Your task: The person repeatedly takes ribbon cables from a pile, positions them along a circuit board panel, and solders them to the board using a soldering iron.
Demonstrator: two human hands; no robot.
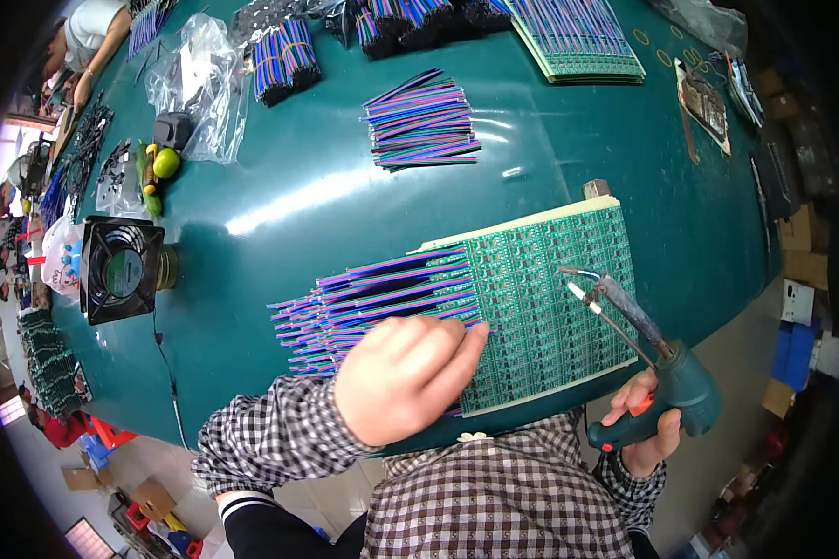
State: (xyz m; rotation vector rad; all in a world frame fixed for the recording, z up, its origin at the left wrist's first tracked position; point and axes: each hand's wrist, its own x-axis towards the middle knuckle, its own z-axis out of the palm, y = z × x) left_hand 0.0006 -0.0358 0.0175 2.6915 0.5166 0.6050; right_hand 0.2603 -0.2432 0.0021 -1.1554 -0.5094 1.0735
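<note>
Sitting at nine o'clock on the green counter, a black cooling fan faces up. Just right of it, striped ribbon wires fan out from the circuit board panel near centre. The left hand, fingers pressed together, pins those wires at six o'clock. At four o'clock the right hand grips a teal soldering gun, tip hovering over the board. Soldering seems underway; the next joint calls for a steady tip.
</note>
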